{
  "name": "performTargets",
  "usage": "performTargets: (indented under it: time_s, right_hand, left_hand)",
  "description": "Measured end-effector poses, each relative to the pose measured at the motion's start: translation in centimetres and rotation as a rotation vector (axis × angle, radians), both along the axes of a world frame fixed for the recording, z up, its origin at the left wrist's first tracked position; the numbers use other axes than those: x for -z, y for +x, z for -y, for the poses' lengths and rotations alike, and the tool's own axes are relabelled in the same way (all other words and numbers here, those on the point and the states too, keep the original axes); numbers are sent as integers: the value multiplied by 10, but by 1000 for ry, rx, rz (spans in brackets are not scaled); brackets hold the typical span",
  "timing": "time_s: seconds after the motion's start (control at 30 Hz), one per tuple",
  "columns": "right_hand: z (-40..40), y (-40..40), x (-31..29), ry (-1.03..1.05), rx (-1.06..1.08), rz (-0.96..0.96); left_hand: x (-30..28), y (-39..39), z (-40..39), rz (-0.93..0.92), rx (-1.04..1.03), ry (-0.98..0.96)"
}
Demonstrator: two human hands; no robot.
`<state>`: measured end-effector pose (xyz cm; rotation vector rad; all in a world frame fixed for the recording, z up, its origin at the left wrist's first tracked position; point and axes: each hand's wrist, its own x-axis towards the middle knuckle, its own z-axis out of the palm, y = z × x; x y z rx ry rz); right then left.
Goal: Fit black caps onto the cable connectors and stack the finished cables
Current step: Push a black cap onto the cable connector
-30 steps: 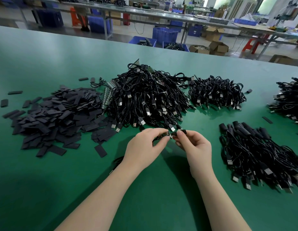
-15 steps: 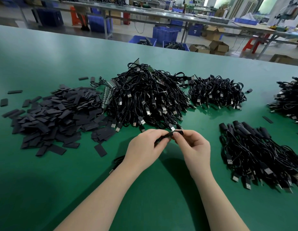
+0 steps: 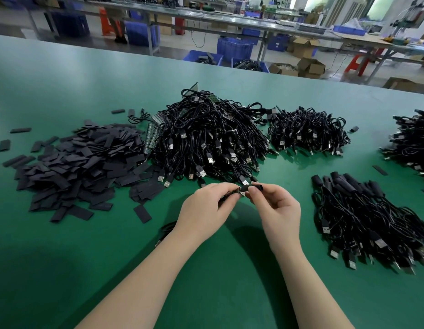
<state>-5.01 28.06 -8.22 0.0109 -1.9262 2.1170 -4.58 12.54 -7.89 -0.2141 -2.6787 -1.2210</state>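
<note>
Together, left hand and right hand pinch black cap onto connector.

Factory assembly floor: long green workbenches, blue crates, cartons.

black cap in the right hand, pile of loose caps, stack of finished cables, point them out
black cap [image 3: 256, 187], head view, on the tube's side between the fingers
pile of loose caps [image 3: 73, 167], head view, middle of the heap
stack of finished cables [image 3: 363, 214], head view, centre of the bundle
</note>
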Motion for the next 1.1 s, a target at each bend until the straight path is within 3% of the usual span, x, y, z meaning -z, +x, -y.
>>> performTargets:
  time_s: [0.8, 1.1]
  right_hand:
    - [1, 0, 1, -34, -26, 31]
    - [1, 1, 2, 41, -37, 14]
  left_hand:
    - [0, -1, -1, 30, -3, 31]
    - [0, 0, 0, 12, 14, 58]
